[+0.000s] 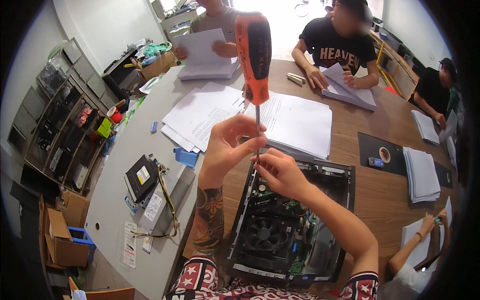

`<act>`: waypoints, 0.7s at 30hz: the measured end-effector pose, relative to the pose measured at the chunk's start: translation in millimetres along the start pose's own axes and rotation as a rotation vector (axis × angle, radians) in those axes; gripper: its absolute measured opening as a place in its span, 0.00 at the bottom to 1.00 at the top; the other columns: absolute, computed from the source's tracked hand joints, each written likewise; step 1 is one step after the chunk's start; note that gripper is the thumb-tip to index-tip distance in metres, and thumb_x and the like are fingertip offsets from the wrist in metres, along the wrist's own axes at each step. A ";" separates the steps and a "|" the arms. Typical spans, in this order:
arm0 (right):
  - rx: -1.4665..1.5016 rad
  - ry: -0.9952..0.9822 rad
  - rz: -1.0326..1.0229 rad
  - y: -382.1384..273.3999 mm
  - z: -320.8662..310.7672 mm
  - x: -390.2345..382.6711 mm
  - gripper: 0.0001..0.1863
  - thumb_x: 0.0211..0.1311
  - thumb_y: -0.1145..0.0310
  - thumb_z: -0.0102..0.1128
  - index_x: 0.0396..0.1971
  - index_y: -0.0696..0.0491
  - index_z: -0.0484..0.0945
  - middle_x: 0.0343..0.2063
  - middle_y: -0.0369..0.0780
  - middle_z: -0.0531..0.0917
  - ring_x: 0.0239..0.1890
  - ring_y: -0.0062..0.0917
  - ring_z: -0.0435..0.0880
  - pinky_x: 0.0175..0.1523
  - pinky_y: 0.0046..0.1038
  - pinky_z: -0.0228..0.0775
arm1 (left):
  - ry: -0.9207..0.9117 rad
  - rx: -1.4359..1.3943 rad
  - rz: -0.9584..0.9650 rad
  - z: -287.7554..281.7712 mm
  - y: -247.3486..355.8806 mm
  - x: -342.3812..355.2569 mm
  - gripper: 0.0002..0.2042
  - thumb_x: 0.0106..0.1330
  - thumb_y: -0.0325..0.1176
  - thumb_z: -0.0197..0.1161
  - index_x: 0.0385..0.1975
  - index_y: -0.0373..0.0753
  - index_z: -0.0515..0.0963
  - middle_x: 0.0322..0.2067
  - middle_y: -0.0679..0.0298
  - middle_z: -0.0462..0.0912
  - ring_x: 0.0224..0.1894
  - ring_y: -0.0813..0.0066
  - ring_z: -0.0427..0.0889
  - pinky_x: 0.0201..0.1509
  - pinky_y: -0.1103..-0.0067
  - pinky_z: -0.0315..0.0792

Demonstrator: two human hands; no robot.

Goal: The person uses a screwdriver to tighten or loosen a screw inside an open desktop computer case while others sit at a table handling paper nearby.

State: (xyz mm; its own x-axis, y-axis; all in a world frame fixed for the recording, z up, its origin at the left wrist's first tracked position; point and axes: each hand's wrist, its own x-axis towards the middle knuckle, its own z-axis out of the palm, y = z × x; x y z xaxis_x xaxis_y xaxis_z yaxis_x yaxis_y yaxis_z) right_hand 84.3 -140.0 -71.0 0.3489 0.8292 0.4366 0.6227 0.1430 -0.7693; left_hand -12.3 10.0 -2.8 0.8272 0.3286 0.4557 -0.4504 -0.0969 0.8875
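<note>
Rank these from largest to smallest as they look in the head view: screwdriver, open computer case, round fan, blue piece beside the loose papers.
1. Open computer case
2. Screwdriver, though it seems nearer the camera, which may enlarge it; true size against the fan is unsure
3. Round fan
4. Blue piece

White paper stack [300, 122]; cardboard box [70, 251], seemingly open.

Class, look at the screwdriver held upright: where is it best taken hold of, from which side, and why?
Probably wrap around the screwdriver's thick orange-and-black handle, coming from the person's right. The handle points up, uncovered, while the left grip and right grip are both at the thin shaft below. The left grip reaches in from the left, so the right looks clearer.
</note>
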 end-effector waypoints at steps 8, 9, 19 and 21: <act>0.010 0.016 -0.038 1.5 1.9 -1.7 0.09 0.63 0.70 0.63 0.42 0.55 0.82 0.27 0.39 0.74 0.24 0.28 0.77 0.32 0.30 0.70 | -0.046 0.070 0.000 -4.9 5.8 -3.0 0.08 0.61 0.23 0.68 0.38 0.29 0.81 0.34 0.62 0.83 0.39 0.77 0.81 0.44 0.79 0.74; -0.002 0.019 -0.047 2.4 1.6 -1.5 0.09 0.63 0.70 0.63 0.42 0.55 0.82 0.27 0.40 0.75 0.24 0.29 0.77 0.32 0.30 0.70 | -0.042 0.055 -0.033 -6.2 5.0 -3.8 0.09 0.63 0.24 0.67 0.40 0.28 0.81 0.34 0.62 0.83 0.39 0.76 0.81 0.46 0.79 0.74; 0.014 -0.016 0.026 -3.4 -3.0 1.0 0.10 0.63 0.71 0.63 0.43 0.55 0.81 0.26 0.37 0.74 0.23 0.24 0.76 0.31 0.28 0.70 | -0.052 0.062 0.003 -1.4 7.6 -0.9 0.16 0.64 0.28 0.67 0.49 0.28 0.79 0.33 0.62 0.83 0.41 0.74 0.82 0.52 0.76 0.75; 0.013 -0.020 0.022 -4.1 -0.6 1.2 0.10 0.63 0.71 0.63 0.43 0.55 0.81 0.26 0.37 0.74 0.23 0.24 0.76 0.31 0.28 0.70 | -0.027 0.089 -0.026 -4.7 6.7 -2.1 0.17 0.63 0.28 0.68 0.50 0.28 0.78 0.33 0.62 0.83 0.40 0.74 0.82 0.51 0.76 0.75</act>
State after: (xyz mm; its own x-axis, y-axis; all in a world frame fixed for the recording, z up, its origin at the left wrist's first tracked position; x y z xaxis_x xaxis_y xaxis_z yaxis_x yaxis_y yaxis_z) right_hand 82.6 -139.8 -67.1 0.3480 0.8431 0.4100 0.6056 0.1317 -0.7848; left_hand -18.7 13.1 1.9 0.8474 0.3071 0.4332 -0.3981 -0.1725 0.9010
